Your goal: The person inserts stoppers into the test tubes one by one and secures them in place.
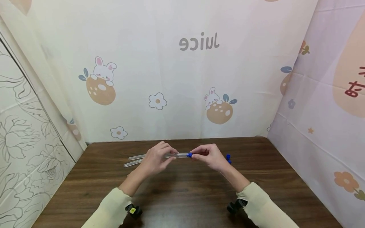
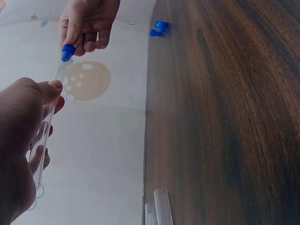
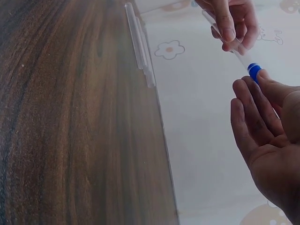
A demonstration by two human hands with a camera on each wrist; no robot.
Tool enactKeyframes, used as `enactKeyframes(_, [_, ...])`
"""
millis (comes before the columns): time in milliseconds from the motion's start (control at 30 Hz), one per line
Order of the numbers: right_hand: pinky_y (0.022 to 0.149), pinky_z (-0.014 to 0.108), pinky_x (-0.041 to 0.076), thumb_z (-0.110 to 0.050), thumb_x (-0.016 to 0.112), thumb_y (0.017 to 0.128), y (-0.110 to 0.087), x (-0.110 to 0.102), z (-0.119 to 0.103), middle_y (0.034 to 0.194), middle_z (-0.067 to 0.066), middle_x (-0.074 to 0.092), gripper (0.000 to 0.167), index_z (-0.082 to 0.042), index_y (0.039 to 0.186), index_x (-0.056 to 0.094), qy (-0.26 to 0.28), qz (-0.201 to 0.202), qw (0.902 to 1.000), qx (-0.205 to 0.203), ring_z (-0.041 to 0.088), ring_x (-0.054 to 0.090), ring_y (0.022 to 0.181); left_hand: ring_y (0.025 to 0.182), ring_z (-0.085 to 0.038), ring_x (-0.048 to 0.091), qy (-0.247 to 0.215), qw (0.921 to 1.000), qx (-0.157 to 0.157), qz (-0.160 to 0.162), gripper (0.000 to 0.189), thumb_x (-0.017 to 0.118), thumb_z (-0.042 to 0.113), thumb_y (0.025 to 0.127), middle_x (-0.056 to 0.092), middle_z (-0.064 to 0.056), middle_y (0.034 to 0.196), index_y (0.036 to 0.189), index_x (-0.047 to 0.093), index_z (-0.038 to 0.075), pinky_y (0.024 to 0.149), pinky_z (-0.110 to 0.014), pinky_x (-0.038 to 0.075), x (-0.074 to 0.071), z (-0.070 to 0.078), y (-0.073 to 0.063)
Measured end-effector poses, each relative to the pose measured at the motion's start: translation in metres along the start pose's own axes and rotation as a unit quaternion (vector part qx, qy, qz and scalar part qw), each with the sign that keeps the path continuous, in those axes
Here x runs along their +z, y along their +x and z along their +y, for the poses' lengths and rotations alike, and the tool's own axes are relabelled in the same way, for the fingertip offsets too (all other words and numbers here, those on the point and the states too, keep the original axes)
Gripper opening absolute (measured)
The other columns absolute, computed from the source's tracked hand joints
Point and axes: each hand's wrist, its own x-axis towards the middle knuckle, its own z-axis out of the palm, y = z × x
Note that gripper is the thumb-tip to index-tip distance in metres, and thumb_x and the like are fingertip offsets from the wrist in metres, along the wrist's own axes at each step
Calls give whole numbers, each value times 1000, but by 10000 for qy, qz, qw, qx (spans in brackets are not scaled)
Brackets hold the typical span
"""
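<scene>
My left hand (image 1: 156, 158) grips a clear test tube (image 1: 181, 155) around its length, the mouth pointing right. At that mouth my right hand (image 1: 209, 155) pinches a blue stopper (image 1: 189, 155) between thumb and index finger. In the right wrist view the blue stopper (image 3: 253, 70) sits at the tube's end, while the other fingers of the right hand are extended. Seen from the left wrist, the tube (image 2: 61, 71) lies across the palm under the thumb, and its far end carries the blue stopper (image 2: 68, 50). Both hands are over the back half of the table.
More clear test tubes (image 1: 132, 163) lie on the dark wooden table (image 1: 176, 193) left of and behind the left hand. A few blue stoppers (image 1: 228, 156) rest to the right, beyond the right wrist. A printed curtain (image 1: 171, 72) hangs along the table's back edge.
</scene>
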Motion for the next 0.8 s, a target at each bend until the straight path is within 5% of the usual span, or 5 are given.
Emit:
enactKeyframes(333, [86,32,70,-4,81,102,-2,1,1,111,28,84,18,6,116,83,-65,27,10000,56,7,82,89,96,-16,69,81,9999,114,31,11,90,14,96,82,1,105,104,84,14,80,-29,61,-1,2,1])
enactKeyframes(800, [81,24,67,-6,81,102,-2,4,0,109,27,85,16,5,114,84,-89,39,9999,89,22,85,91,95,-16,70,230,9997,120,14,10,90,16,96,82,1,103,103,85,14,78,-30,61,0,4,0])
